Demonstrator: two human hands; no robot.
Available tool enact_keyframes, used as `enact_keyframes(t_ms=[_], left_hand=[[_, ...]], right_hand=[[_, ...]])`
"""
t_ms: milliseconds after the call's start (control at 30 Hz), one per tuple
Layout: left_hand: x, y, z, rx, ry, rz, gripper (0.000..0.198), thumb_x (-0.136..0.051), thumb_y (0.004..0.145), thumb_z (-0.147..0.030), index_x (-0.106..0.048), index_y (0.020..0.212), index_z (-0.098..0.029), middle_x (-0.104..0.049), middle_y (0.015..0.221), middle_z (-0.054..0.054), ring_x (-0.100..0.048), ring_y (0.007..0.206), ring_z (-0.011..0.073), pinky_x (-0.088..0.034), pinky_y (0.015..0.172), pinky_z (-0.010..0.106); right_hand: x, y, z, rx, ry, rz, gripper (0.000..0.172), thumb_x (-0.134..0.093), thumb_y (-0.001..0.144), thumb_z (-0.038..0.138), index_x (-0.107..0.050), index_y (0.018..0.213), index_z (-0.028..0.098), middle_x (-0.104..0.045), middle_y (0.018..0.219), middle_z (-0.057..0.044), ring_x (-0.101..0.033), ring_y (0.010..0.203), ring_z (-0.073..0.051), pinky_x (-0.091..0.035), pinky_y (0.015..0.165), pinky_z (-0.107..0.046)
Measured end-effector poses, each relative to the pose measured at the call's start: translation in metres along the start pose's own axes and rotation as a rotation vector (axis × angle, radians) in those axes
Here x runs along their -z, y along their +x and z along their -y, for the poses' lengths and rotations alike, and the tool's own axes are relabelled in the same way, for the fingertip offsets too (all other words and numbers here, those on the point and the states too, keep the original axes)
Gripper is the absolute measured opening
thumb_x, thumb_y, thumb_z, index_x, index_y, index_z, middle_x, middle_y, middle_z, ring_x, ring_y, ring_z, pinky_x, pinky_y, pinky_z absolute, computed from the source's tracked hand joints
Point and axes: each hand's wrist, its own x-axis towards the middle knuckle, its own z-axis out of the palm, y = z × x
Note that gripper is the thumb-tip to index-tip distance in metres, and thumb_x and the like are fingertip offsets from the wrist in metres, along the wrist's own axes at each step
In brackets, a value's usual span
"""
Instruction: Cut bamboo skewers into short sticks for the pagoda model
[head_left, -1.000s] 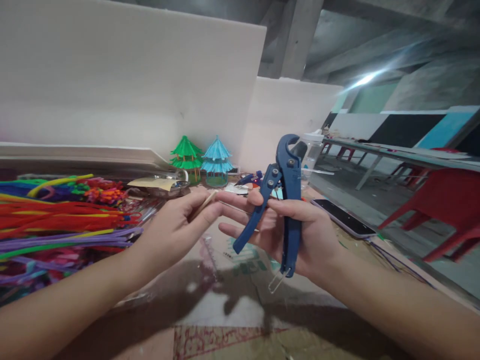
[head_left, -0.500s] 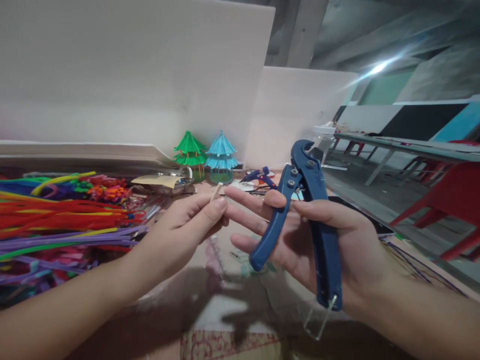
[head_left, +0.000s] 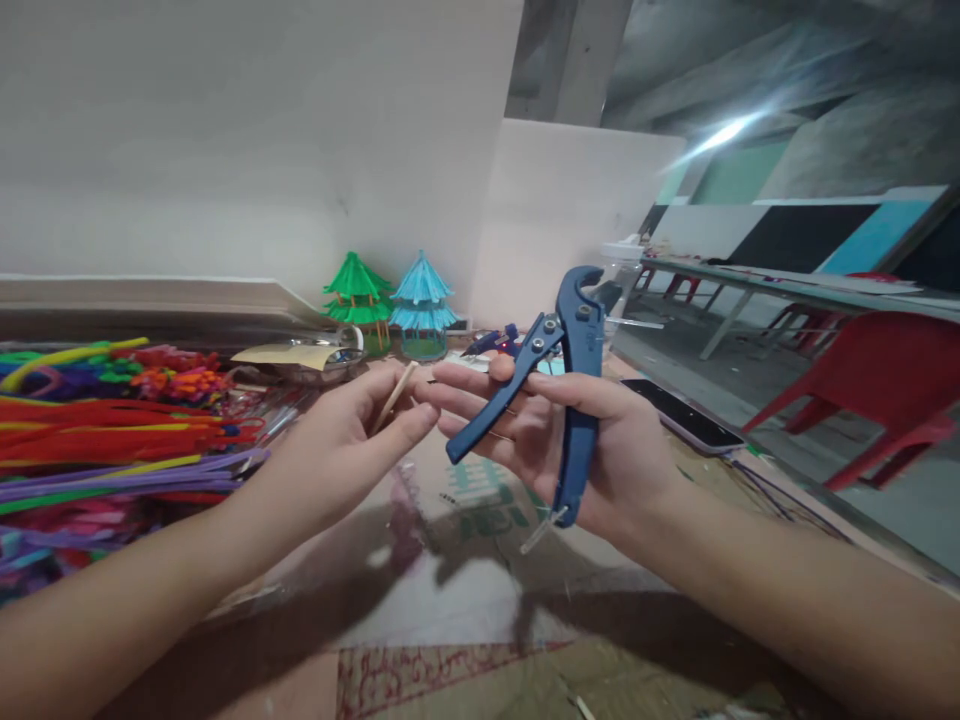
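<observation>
A short thin wooden stick [head_left: 394, 397] rests between the thumb and fingers of my left hand [head_left: 360, 420]. My right hand [head_left: 592, 430] holds a blue pipe cutter [head_left: 577, 400] upright across the palm, its handles spread apart and its hooked jaw at the top. A wire loop hangs from the lower end of the longer handle. The fingertips of my right hand come close to my left fingers; whether they touch is hard to tell. Behind the hands stand a green two-tiered miniature pavilion [head_left: 358, 290] and a light blue one [head_left: 422, 300].
Bundles of coloured pipe cleaners [head_left: 112, 430] cover the left side. A glue gun [head_left: 495, 342], a clear jar [head_left: 621, 265] and a phone [head_left: 682, 415] lie or stand behind and right. White boards [head_left: 247, 150] rise at the back; a red chair [head_left: 862, 380] stands beyond the table.
The cutter and my right hand have moved left and slightly up in view, with the handles tilted more. More of the stick shows as my left thumb has shifted. The view has turned right.
</observation>
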Motion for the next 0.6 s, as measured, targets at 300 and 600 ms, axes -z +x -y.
enact_keyframes(t_ms=[300, 600], left_hand=[[-0.005, -0.020, -0.015, -0.250, 0.254, 0.159, 0.035, -0.075, 0.073, -0.053, -0.065, 0.074, -0.020, -0.056, 0.059, -0.005, -0.047, 0.053, 0.0100, -0.033, 0.048, 0.021], [-0.012, -0.021, -0.006, -0.323, 0.398, 0.209, 0.019, -0.056, 0.089, -0.034, -0.066, 0.080, -0.022, -0.065, 0.069, -0.002, -0.053, 0.059, 0.0116, -0.037, 0.055, 0.022]], right_hand=[[0.016, 0.010, -0.005, 0.103, -0.105, -0.189, 0.030, -0.067, 0.082, 0.042, -0.053, 0.067, 0.020, -0.061, 0.051, 0.003, -0.065, 0.055, -0.015, -0.057, 0.069, -0.030], [0.013, 0.010, -0.009, 0.081, -0.210, -0.224, 0.047, -0.069, 0.078, 0.058, -0.047, 0.060, 0.021, -0.053, 0.041, 0.007, -0.061, 0.047, -0.013, -0.056, 0.079, -0.034]])
